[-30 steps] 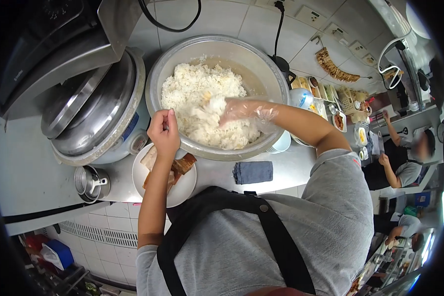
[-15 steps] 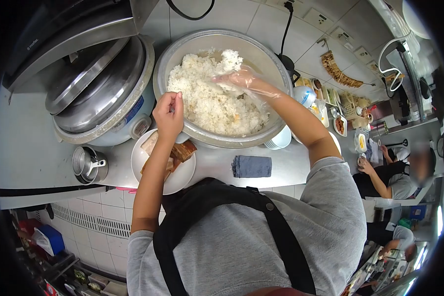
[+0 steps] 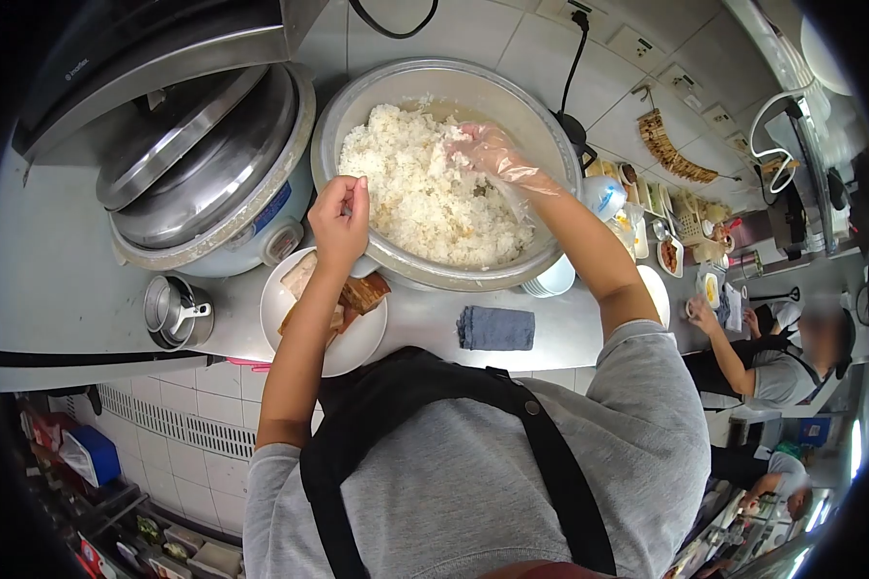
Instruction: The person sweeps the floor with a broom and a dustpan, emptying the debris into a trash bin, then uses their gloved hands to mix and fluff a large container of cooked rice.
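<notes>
A big metal pot (image 3: pixel 552 125) of cooked white rice (image 3: pixel 420 198) stands in front of me on the counter. My right hand (image 3: pixel 492 154), in a clear plastic glove, is inside the pot at the rice's right upper side. Its fingers are curled against the rice, with some grains by the fingertips; how much they hold is partly hidden. At the pot's left edge my bare left hand (image 3: pixel 341 220) is closed at the rim, thumb upward. Under my left forearm lies a white plate (image 3: pixel 357 349) with browned chunks of meat (image 3: pixel 365 292).
Left of the pot sits a large cooker (image 3: pixel 212 193) with metal lids. Metal cups (image 3: pixel 176 311) stand near it. A folded grey cloth (image 3: pixel 495 328) and white bowls (image 3: pixel 553 278) lie nearer me. Food containers (image 3: pixel 671 253) line the right side, where a co-worker (image 3: pixel 768 362) stands.
My right hand has shifted right and its fingers have curled in. The clump of rice raised near its fingertips no longer stands up there. My left hand stays at the rim.
</notes>
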`<state>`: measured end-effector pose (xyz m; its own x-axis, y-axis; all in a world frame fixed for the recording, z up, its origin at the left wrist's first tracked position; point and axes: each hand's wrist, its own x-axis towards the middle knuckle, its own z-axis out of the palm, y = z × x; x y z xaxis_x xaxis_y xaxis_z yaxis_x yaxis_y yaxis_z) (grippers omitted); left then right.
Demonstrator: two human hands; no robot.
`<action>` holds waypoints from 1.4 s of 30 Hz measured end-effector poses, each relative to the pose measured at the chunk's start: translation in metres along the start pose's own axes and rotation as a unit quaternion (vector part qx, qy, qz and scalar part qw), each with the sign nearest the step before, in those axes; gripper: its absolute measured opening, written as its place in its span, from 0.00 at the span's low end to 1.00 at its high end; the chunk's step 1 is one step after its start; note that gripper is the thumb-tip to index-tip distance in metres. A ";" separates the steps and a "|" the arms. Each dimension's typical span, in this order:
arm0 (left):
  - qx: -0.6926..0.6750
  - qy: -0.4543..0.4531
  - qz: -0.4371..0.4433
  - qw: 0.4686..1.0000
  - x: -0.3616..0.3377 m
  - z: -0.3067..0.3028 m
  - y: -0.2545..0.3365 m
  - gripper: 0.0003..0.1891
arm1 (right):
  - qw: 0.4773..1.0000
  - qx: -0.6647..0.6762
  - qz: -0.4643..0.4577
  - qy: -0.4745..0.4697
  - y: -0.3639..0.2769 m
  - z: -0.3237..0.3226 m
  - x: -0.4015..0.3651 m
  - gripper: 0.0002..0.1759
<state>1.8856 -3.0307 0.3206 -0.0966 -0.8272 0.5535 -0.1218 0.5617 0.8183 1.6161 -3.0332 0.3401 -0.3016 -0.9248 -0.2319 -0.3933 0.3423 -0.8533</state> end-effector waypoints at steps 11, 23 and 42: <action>-0.010 -0.005 -0.003 1.000 0.000 0.000 0.002 0.07 | 0.997 -0.082 0.008 -0.011 0.015 -0.041 0.028 0.44; -0.027 0.025 -0.004 0.999 -0.002 0.005 -0.013 0.09 | 0.976 0.123 0.169 -0.064 0.144 -0.060 0.110 0.18; -0.033 0.017 -0.037 0.999 -0.003 0.005 -0.005 0.09 | 0.795 -0.523 -0.137 -0.276 0.139 0.010 0.074 0.17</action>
<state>1.8812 -3.0310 0.3147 -0.0563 -0.8670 0.4952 -0.0615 0.4980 0.8650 1.5475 -3.0556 0.1999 0.2329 -0.8221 -0.5196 -0.9725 -0.2008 -0.1182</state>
